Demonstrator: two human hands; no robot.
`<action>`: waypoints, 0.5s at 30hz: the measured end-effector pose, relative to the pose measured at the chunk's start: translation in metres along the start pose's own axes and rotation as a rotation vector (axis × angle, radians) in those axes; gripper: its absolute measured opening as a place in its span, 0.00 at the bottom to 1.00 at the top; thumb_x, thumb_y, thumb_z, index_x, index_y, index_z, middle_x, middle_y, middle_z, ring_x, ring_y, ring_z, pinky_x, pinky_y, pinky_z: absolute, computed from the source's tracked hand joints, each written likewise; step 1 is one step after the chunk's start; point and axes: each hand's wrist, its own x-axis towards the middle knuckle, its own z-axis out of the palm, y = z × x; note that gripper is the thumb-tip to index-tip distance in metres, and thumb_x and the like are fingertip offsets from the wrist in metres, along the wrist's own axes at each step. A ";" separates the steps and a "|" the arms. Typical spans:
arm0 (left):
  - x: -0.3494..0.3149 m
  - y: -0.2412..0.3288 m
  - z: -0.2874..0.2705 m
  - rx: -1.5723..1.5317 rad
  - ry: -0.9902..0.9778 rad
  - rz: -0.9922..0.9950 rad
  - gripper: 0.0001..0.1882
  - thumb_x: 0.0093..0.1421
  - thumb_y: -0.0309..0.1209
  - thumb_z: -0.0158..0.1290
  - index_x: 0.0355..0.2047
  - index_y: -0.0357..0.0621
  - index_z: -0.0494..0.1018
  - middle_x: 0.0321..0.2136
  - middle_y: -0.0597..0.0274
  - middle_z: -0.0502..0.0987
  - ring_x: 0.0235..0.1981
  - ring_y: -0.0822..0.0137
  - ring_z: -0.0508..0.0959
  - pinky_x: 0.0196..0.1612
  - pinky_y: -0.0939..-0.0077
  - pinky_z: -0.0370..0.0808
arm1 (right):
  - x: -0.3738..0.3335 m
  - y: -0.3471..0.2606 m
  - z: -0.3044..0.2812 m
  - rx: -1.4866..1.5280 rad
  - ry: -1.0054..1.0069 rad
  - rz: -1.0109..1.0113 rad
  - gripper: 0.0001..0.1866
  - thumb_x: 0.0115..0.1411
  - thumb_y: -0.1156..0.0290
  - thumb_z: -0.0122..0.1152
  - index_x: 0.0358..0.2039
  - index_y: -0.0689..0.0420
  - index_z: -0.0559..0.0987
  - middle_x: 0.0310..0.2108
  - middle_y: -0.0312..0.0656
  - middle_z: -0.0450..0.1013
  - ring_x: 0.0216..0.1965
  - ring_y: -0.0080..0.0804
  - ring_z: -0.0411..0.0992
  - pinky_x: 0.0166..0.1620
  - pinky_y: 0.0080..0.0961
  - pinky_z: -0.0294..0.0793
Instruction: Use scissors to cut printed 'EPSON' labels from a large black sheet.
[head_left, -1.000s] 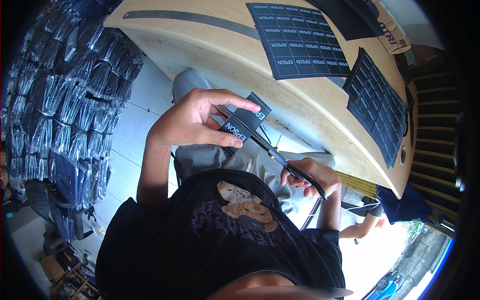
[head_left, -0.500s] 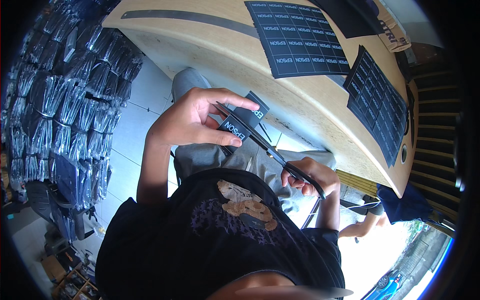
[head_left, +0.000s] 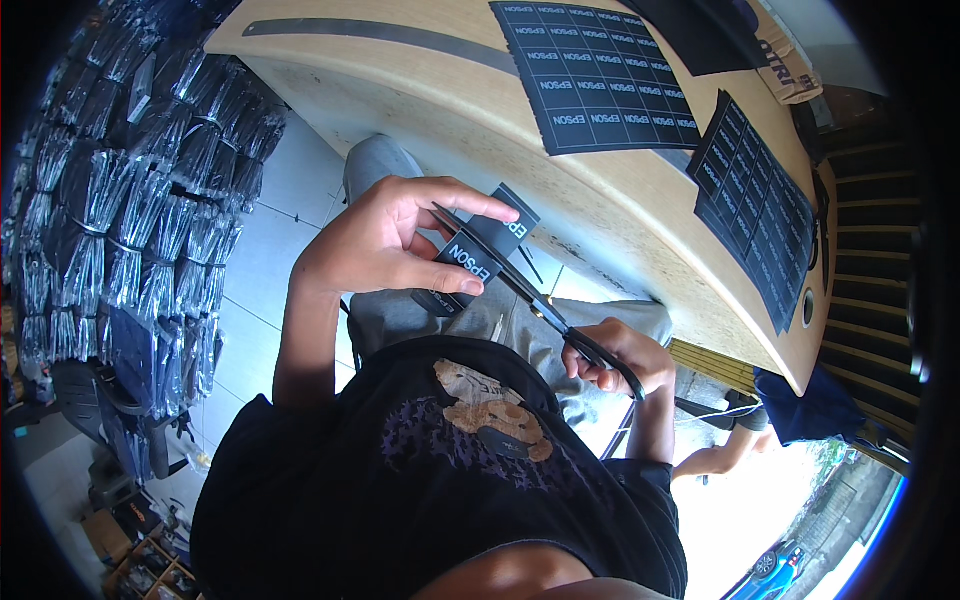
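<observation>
Near the middle of the frame, above the grey trousers (head_left: 400, 320), a dark strip (head_left: 470, 255) with pale lettering is held in the left hand (head_left: 375, 235). It lies to the right of that palm, gripped by the thumb below and the forefinger above, both spread along it. Its long axis slants, one end pointing to the upper right, the other to the lower left. Another dark piece (head_left: 440, 302) shows beneath the thumb; whether it joins the strip cannot be told.

Scissors (head_left: 530, 288) cross the strip between thumb and forefinger, tips toward the upper left; how far the blades are apart is unclear. The right hand (head_left: 630, 355), lower right and farther from the strip, has its fingers curled around the handles.

Farther out, across the top, a table (head_left: 400, 12) bears a ruler (head_left: 400, 40) and two lettered dark sheets (head_left: 605, 85). Wrapped bundles (head_left: 130, 200) fill the upper left.
</observation>
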 end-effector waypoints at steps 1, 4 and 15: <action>0.000 0.000 0.000 0.006 -0.001 -0.003 0.29 0.42 0.14 0.61 0.48 0.35 0.70 0.46 0.53 0.71 0.43 0.66 0.76 0.37 0.79 0.81 | -0.001 0.001 0.000 -0.001 -0.005 0.013 0.35 0.53 0.36 0.52 0.28 0.64 0.74 0.15 0.35 0.67 0.15 0.23 0.65 0.20 0.20 0.62; -0.001 0.000 0.000 0.019 0.004 0.014 0.29 0.42 0.14 0.62 0.48 0.35 0.70 0.45 0.53 0.71 0.42 0.66 0.76 0.37 0.80 0.81 | -0.002 0.002 0.000 0.019 -0.012 0.050 0.36 0.51 0.35 0.53 0.29 0.63 0.74 0.16 0.35 0.67 0.17 0.22 0.65 0.21 0.19 0.62; -0.003 0.001 0.001 -0.016 0.017 -0.009 0.30 0.42 0.15 0.63 0.48 0.34 0.69 0.43 0.52 0.73 0.38 0.69 0.78 0.35 0.82 0.80 | 0.006 0.001 0.008 0.041 0.011 0.051 0.41 0.48 0.30 0.52 0.30 0.65 0.73 0.15 0.32 0.63 0.16 0.19 0.62 0.20 0.19 0.59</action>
